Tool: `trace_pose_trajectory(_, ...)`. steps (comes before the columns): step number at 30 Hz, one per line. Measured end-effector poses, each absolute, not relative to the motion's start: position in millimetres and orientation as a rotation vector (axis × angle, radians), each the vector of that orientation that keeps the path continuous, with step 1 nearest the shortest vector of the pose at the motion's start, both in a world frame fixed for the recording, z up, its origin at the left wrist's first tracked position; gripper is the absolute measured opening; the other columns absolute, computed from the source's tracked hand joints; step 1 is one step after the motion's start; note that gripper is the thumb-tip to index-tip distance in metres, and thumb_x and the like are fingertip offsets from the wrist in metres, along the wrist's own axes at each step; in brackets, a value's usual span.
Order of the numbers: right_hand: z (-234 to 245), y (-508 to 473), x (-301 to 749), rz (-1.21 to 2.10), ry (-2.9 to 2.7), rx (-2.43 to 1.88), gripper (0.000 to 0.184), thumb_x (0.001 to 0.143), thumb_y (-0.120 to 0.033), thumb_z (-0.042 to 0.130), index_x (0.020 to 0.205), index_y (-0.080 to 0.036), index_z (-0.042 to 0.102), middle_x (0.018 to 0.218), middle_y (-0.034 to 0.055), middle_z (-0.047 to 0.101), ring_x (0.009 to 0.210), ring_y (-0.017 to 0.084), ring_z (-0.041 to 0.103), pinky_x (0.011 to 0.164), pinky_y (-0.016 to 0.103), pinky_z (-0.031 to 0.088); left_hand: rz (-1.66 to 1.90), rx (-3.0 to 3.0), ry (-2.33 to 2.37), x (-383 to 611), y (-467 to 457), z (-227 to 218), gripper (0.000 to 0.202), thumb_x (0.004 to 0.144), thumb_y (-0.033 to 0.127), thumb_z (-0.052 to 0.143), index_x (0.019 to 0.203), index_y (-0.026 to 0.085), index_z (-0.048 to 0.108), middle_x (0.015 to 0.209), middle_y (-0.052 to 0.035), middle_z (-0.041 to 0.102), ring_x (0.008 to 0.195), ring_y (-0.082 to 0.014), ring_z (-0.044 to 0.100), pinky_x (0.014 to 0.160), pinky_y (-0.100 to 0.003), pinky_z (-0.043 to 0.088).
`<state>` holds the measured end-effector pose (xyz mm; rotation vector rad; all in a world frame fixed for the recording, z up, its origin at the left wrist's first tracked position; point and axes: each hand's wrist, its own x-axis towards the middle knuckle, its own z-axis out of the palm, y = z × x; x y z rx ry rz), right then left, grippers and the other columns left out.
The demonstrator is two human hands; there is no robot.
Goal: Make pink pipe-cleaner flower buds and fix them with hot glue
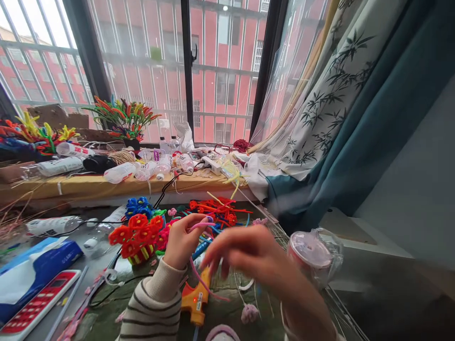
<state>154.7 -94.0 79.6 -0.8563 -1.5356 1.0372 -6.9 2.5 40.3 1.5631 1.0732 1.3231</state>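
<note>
From where I stood, the step in hand seemed to be shaping a pink fuzzy stem [209, 288] by hand. The next move, I judged, called for a fine fingertip hold on its loose end, which curved down between the hands. The left hand [183, 239] had thumb and fingertips closed on the stem's upper part. The right hand [254, 251] was apart from it, nearer me, fingers loosely bent; it was blurred, and I couldn't tell whether it gripped anything. A yellow glue gun [196, 300] lay below and between them, a pink fuzzy ball [250, 312] just under the right hand. Red flowers [137, 233] stood left of the left hand; red stems [220, 208] were heaped beyond both.
</note>
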Motion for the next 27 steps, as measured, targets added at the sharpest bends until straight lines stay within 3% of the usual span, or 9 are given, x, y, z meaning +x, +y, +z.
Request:
trace_pose_trajectory(2, 70.4, -59.7, 159.4, 0.911, -1.445, -1.047, 0.015, 0.081, -0.032, 0.065, 0.082, -0.02, 0.074, 0.07, 0.0021, 0.07, 0.063, 0.017, 0.066, 0.063, 0.029, 0.055, 1.286, 1.463, 1.046, -4.5, 3.6, 38.2, 0.025, 0.068, 0.035, 0.07, 0.08, 0.013, 0.071, 0.065, -0.0047, 0.073, 0.038, -0.0084, 0.05, 0.036, -0.019, 0.036)
trace_pose_trajectory(4, 54.1, -31.0, 159.4, 0.774, -1.351, -1.191, 0.014, 0.077, -0.032, 0.068, 0.08, -0.018, 0.072, 0.068, 0.0031, 0.07, 0.062, 0.018, 0.065, 0.058, 0.028, 0.054, 1.258, 1.369, 1.002, -1.7, 5.6, 34.2, 0.032, 0.067, 0.038, 0.071, 0.084, 0.011, 0.069, 0.065, -0.0057, 0.073, 0.03, -0.0032, 0.036, 0.031, -0.017, 0.024)
trace_pose_trajectory(11, 17.0, 0.6, 142.9, 1.012, -1.366, -1.009, 0.039, 0.076, -0.055, 0.069, 0.081, -0.016, 0.073, 0.069, 0.0052, 0.071, 0.058, 0.018, 0.066, 0.056, 0.028, 0.054, 1.316, 1.276, 0.981, 5.1, 8.4, 28.4, 0.031, 0.064, 0.038, 0.072, 0.08, 0.012, 0.069, 0.054, 0.0002, 0.065, 0.031, -0.0019, 0.031, 0.032, -0.017, 0.019)
trace_pose_trajectory(16, 16.3, 3.2, 147.8, 1.024, -1.346, -0.963, 0.037, 0.071, -0.052, 0.076, 0.082, -0.017, 0.073, 0.076, 0.0069, 0.074, 0.064, 0.021, 0.068, 0.059, 0.029, 0.055, 1.26, 1.436, 1.051, 3.6, 7.3, 31.2, 0.02, 0.064, 0.035, 0.071, 0.066, 0.016, 0.067, 0.05, 0.0008, 0.063, 0.039, -0.0085, 0.047, 0.039, -0.019, 0.033)
trace_pose_trajectory(19, 14.0, 6.0, 153.8, 1.029, -1.362, -0.945, 0.033, 0.07, -0.049, 0.077, 0.076, -0.017, 0.073, 0.076, 0.0074, 0.075, 0.068, 0.022, 0.069, 0.062, 0.03, 0.055, 1.175, 1.578, 1.125, 2.2, 6.3, 30.6, 0.023, 0.067, 0.039, 0.07, 0.063, 0.017, 0.065, 0.051, -0.0005, 0.063, 0.047, -0.0138, 0.056, 0.046, -0.023, 0.04)
trace_pose_trajectory(24, 13.0, 6.9, 159.4, 1.082, -1.301, -0.935, 0.033, 0.069, -0.048, 0.077, 0.075, -0.016, 0.071, 0.07, 0.0052, 0.073, 0.059, 0.019, 0.068, 0.057, 0.029, 0.055, 1.187, 1.777, 1.249, -1.3, 1.8, 34.1, 0.025, 0.067, 0.04, 0.073, 0.081, 0.019, 0.067, 0.068, -0.0023, 0.071, 0.059, -0.0173, 0.064, 0.055, -0.025, 0.046)
trace_pose_trajectory(27, 14.6, 5.3, 160.6, 1.125, -1.263, -0.908, 0.035, 0.07, -0.05, 0.076, 0.078, -0.016, 0.067, 0.069, 0.0042, 0.072, 0.054, 0.018, 0.067, 0.053, 0.029, 0.056, 1.143, 1.872, 1.235, -6.4, -2.2, 41.2, 0.031, 0.071, 0.04, 0.072, 0.094, 0.02, 0.067, 0.065, 0.0005, 0.068, 0.057, -0.016, 0.062, 0.054, -0.024, 0.045)
